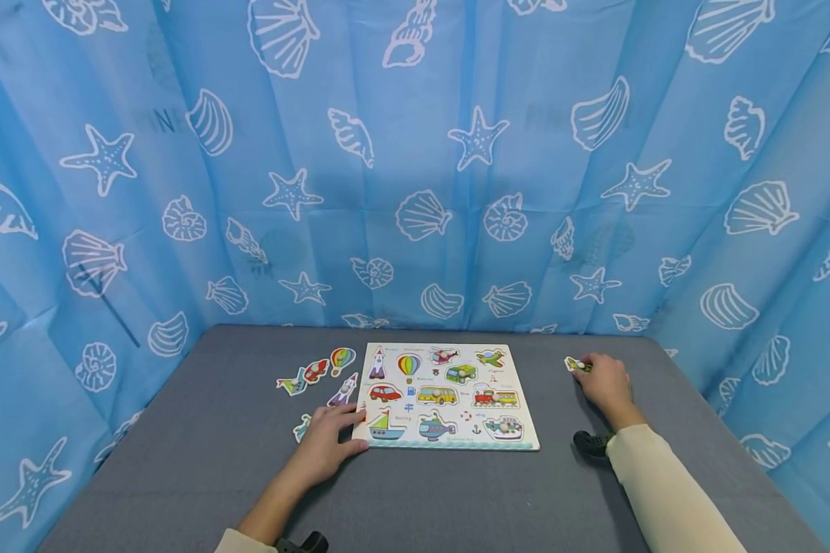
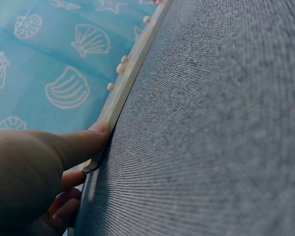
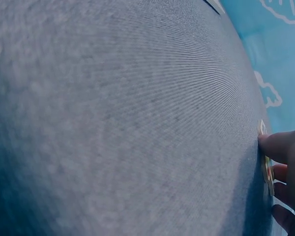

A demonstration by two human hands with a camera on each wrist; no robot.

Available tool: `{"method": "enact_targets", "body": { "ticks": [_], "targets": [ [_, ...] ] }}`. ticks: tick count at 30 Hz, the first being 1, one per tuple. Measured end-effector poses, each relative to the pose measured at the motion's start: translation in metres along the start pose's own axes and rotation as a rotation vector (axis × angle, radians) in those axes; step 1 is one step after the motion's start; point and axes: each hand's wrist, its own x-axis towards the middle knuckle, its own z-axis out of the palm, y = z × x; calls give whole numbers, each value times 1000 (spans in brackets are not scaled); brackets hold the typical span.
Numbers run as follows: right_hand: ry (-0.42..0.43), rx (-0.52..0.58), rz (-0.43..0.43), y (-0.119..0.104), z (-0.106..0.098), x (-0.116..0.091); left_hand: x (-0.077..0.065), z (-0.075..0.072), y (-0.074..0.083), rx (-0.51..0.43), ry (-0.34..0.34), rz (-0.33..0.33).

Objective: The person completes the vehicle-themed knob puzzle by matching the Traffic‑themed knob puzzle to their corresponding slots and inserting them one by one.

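A flat puzzle board [image 1: 425,442] with vehicle pictures lies on the grey table. My left hand [image 1: 327,445] grips its near left corner: in the left wrist view the thumb [image 2: 86,145] presses the front edge while the fingers bend round the side. Well to the right of the board, my right hand [image 1: 605,382] pinches a small puzzle piece [image 1: 572,364] with green on it, low over the table. In the right wrist view this piece [image 3: 262,129] appears edge-on between thumb and fingers. Its exact picture is partly covered by the fingers.
Left of the board lie several loose pieces, among them a balloon [image 1: 342,358], a rocket [image 1: 342,392], a red piece [image 1: 315,372] and a sailboat [image 1: 292,383]. Another piece [image 1: 301,428] is half hidden by my left hand. A blue shell-patterned curtain [image 1: 422,253] surrounds the table [image 1: 456,499].
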Motion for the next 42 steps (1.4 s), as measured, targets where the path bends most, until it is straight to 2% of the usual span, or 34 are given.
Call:
{"method": "enact_targets", "body": {
  "ticks": [7,23,33,42],
  "targets": [
    [18,-9,-18,1,0,-2,0,0,0,-3,-4,-12],
    [39,13,-56,-8,4,-1,0,0,-1,1,2,8],
    [39,32,-135,-19,10,-4,1,0,0,2,-10,-2],
    [10,29,-160,-33,18,6,0,0,0,5,-7,5]
  ]
}}
